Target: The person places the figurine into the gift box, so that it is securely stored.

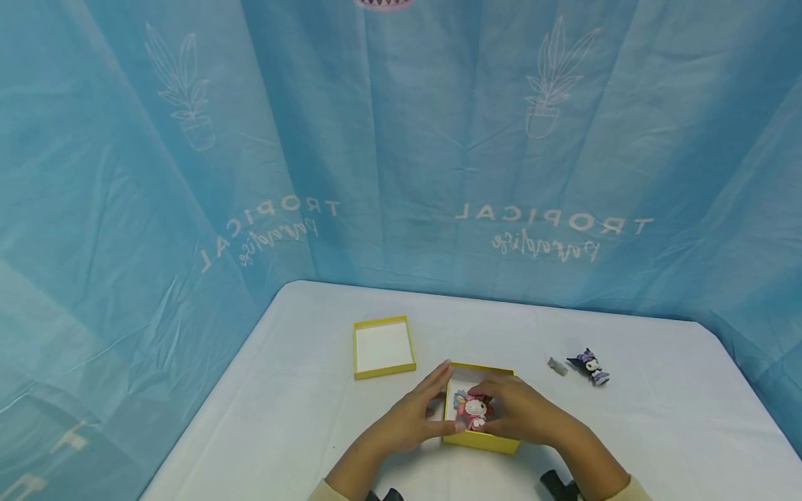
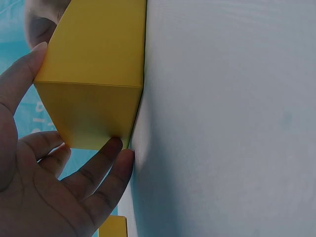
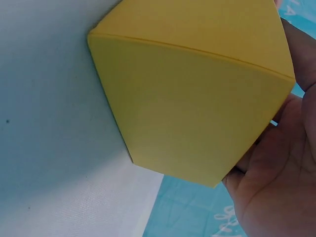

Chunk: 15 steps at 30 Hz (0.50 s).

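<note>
A yellow box [image 1: 481, 441] with a pale inside stands uncovered on the table in the head view. My left hand [image 1: 415, 413] holds its left side, thumb at the near rim and fingers along the wall; the left wrist view shows the fingertips against the yellow side. Over the box's opening, my right hand [image 1: 516, 408] pinches a small figurine [image 1: 474, 410] with a white face and a red-pink outfit. The figurine's right part is hidden by the fingers. In the right wrist view, the box [image 3: 187, 103] covers the right hand's fingertips.
A shallow yellow lid [image 1: 383, 347], white inside, lies behind and left of the box. To the right are a small grey piece [image 1: 557, 367] and a black-and-purple figurine [image 1: 591, 367]. Blue printed curtains [image 1: 401, 174] border the white table [image 1: 282, 390].
</note>
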{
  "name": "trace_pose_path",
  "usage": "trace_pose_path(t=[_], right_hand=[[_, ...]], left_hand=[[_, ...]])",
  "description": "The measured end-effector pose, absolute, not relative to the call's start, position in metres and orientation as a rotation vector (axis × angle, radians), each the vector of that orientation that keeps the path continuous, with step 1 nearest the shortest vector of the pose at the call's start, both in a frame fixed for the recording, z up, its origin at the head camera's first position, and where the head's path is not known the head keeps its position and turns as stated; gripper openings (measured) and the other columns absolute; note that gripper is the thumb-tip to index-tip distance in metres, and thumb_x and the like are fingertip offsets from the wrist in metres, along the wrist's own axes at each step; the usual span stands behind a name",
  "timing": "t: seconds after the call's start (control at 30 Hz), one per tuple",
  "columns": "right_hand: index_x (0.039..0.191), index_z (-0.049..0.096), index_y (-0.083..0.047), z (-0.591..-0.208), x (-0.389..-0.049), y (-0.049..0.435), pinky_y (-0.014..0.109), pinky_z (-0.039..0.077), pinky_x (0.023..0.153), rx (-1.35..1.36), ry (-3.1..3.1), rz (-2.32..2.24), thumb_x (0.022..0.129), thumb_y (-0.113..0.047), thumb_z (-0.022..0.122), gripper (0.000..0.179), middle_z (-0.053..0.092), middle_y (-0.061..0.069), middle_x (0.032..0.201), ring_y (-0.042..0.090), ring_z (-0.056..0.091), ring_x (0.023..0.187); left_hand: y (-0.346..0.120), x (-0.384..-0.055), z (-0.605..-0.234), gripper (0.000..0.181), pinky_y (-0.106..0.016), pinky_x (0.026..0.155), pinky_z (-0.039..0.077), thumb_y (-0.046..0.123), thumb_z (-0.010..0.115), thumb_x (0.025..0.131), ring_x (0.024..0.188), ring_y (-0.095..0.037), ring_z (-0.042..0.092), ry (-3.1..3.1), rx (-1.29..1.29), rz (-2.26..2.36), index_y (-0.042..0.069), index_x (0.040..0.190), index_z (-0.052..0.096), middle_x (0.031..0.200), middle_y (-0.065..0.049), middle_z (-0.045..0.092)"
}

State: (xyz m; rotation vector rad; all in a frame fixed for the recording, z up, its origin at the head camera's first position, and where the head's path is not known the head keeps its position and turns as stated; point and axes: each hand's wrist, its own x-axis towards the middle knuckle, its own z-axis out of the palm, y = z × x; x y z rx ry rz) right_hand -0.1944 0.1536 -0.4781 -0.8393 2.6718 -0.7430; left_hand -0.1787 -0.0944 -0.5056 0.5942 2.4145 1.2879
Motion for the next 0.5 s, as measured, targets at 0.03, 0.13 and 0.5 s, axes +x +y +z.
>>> trace_pose_path(t=[0.03, 0.13, 0.5], right_hand=[[0.126, 0.07, -0.015, -0.4781, -0.1943, 0.1534, 0.029, 0.054, 0.08, -0.844, 2.674, -0.743, 0.081, -0.037, 0.085, 0.052, 0.067, -0.013, 0.11, 0.003, 0.055, 0.089], [0.125, 0.07, -0.015, -0.4789, -0.194, 0.1522, 0.031, 0.055, 0.083, -0.85, 2.695, -0.723, 0.08, -0.037, 0.086, 0.053, 0.068, -0.012, 0.112, 0.001, 0.055, 0.089], [0.125, 0.07, -0.016, -0.4877, -0.1939, 0.1495, 0.036, 0.052, 0.086, -0.859, 2.775, -0.662, 0.079, -0.04, 0.086, 0.055, 0.068, -0.015, 0.104, -0.002, 0.056, 0.085]], left_hand=[[-0.0944, -0.1787, -0.5055, 0.094, -0.037, 0.112, 0.05, 0.059, 0.073, 0.086, 0.153, -0.019, 0.03, 2.412, 0.591, 1.29, 0.04, 0.161, 0.018, 0.165, 0.032, 0.004], [-0.0944, -0.1789, -0.5057, 0.095, -0.037, 0.112, 0.05, 0.059, 0.073, 0.086, 0.153, -0.019, 0.03, 2.41, 0.588, 1.29, 0.038, 0.161, 0.019, 0.165, 0.032, 0.004], [-0.0951, -0.1788, -0.505, 0.091, -0.036, 0.113, 0.049, 0.06, 0.072, 0.087, 0.154, -0.019, 0.028, 2.401, 0.581, 1.293, 0.047, 0.158, 0.017, 0.165, 0.033, 0.003]])
